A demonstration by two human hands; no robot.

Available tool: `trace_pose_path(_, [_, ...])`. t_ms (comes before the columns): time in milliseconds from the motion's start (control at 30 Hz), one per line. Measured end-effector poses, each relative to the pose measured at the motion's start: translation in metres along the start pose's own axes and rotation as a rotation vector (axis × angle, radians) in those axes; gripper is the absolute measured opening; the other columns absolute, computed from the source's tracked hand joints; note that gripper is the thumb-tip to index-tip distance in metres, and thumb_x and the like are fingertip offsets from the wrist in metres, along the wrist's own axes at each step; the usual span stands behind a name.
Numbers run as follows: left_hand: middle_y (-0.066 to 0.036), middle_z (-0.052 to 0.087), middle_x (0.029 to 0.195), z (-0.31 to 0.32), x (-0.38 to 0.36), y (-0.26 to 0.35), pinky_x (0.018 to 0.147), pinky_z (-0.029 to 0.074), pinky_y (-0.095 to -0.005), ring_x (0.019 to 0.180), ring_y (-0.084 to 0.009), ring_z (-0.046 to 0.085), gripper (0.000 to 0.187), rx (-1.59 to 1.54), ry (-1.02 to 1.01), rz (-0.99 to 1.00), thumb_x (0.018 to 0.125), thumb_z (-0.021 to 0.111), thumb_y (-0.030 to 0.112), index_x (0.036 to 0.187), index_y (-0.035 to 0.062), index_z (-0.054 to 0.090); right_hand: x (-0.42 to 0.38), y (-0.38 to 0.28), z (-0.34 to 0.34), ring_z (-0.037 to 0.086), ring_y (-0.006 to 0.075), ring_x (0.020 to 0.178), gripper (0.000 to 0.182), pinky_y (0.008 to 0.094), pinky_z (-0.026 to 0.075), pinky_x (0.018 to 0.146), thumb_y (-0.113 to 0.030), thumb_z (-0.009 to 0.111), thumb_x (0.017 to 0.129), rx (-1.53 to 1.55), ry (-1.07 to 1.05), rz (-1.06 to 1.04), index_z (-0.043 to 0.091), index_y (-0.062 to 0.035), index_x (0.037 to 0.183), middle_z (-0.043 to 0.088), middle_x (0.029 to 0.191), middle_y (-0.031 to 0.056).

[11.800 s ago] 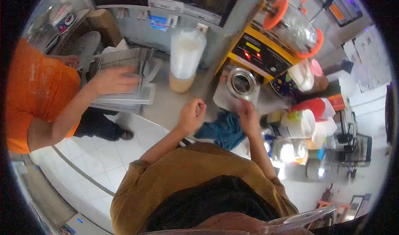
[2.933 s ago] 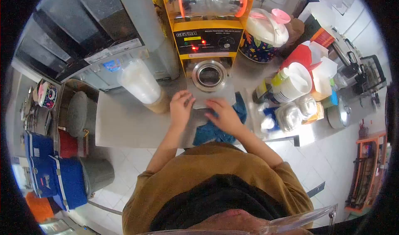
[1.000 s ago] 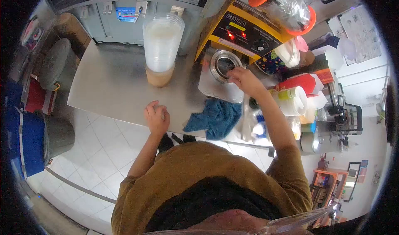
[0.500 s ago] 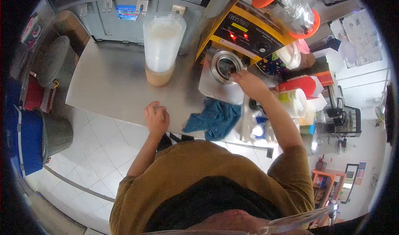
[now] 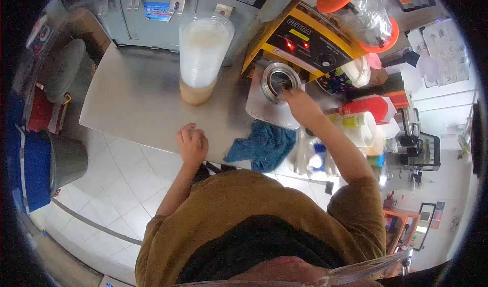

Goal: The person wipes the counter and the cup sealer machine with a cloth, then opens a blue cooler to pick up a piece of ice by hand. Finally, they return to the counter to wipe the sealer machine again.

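Yellow and black, the cup sealing machine (image 5: pixel 315 40) has red lights lit on its panel. Below the panel, a round metal ring (image 5: pixel 268 82) sits on a metal plate (image 5: pixel 272 114). My right hand (image 5: pixel 301 104) is at the ring's right rim, fingertips pinched together over its opening; what they hold, if anything, is hidden. At the counter's front edge rests my left hand (image 5: pixel 192 144), its fingers curled in with nothing visible in them. A tall stack of clear plastic cups (image 5: pixel 203 53) rises from a brown base (image 5: pixel 197 93) beyond my left hand.
A blue cloth (image 5: pixel 264 147) lies on the steel counter (image 5: pixel 132 94) between my arms. White tubs (image 5: pixel 361 129) and other containers crowd the right side. A grey bin (image 5: pixel 68 157) stands at the left. A film roll (image 5: pixel 361 15) is mounted on the machine.
The view has shifted slightly. My right hand stays at the metal ring with its fingertips a little further over the opening. My left hand has not visibly moved.
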State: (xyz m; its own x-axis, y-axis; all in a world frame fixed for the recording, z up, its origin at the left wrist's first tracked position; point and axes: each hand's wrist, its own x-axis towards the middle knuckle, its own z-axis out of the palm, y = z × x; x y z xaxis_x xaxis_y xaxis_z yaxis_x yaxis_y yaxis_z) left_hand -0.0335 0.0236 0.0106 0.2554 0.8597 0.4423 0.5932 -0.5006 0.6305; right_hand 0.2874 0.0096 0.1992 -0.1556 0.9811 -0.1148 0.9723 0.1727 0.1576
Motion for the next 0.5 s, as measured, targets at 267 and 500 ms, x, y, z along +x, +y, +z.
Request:
trace_pose_path(267, [-0.013, 0.050, 0.113, 0.001, 0.000, 0.000, 0.088, 0.038, -0.0465, 0.104, -0.0354, 0.046, 0.020, -0.002, 0.019, 0.013, 0.069, 0.063, 0.004, 0.088, 0.0095, 0.058, 0.002, 0.015, 0.002, 0.058, 0.0356, 0.091, 0.021, 0.0417, 0.049, 0.083, -0.010, 0.050, 0.086, 0.321, 0.052, -0.029, 0.060, 0.0016, 0.101, 0.058, 0.093, 0.0198])
trace_pose_path(500, [-0.014, 0.050, 0.112, 0.001, 0.002, 0.000, 0.088, 0.037, -0.0466, 0.105, -0.0357, 0.046, 0.019, 0.004, -0.001, 0.006, 0.070, 0.063, 0.005, 0.088, 0.0086, 0.059, 0.004, 0.005, -0.008, 0.057, 0.0325, 0.094, 0.020, 0.0410, 0.049, 0.083, -0.013, 0.054, 0.085, 0.254, 0.048, -0.038, 0.063, -0.0018, 0.100, 0.057, 0.088, 0.0163])
